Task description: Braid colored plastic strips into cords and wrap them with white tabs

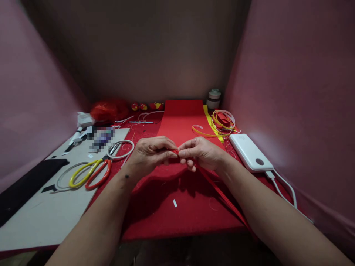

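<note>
Mostly diagonal, red strip (223,195) toward near right.

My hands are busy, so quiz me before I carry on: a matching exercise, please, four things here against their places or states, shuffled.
1. White power bank
2. Lidded jar
3. Scissors
4. Small ridged red piece

A. Lying on the pale board
B. Pinched in the fingers of the left hand and right hand
C. Standing near the far end of the long red sheet
D. With a white plug in one end

Right pairs: 1-D, 2-C, 3-A, 4-B
</note>
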`<state>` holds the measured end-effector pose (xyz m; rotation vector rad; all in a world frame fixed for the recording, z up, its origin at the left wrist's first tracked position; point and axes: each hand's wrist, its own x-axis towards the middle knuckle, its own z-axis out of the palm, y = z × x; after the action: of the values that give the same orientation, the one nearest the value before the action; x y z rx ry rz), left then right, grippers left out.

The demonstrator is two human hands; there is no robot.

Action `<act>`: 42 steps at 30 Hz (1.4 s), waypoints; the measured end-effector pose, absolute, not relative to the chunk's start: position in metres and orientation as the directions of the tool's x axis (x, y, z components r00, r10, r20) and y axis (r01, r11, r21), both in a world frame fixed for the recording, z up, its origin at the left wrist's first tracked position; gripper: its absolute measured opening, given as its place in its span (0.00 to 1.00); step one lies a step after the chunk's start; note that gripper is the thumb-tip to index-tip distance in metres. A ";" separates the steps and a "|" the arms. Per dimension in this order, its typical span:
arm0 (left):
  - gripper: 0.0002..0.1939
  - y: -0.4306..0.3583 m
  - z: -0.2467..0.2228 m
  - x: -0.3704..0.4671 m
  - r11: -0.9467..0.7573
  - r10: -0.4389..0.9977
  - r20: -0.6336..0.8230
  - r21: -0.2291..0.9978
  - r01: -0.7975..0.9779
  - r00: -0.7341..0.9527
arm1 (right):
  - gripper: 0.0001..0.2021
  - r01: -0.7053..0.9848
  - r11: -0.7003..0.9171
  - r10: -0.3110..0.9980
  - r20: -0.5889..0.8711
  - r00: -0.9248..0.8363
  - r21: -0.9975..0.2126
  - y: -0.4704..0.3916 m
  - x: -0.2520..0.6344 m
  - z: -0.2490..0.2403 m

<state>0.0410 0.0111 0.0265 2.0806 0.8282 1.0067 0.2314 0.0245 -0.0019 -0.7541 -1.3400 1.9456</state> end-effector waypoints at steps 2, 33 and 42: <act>0.04 0.011 0.026 0.041 -0.530 0.783 0.376 0.820 0.216 0.496 | 0.09 -0.201 -0.275 0.775 -0.093 -0.625 -0.940 0.024 0.231 -0.002; 0.04 0.012 0.024 0.041 -0.476 0.805 0.365 0.868 0.141 0.467 | 0.06 -0.294 -0.189 0.780 0.038 -0.624 -0.937 0.025 0.229 -0.003; 0.06 0.016 0.020 0.043 -0.414 0.844 0.311 0.896 0.162 0.436 | 0.06 -0.295 -0.225 0.803 -0.005 -0.596 -0.928 0.023 0.228 -0.002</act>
<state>0.0434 0.0156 0.0202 1.8455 0.8571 1.0181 0.2277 0.0231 -0.0025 -0.6513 -1.2817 1.8985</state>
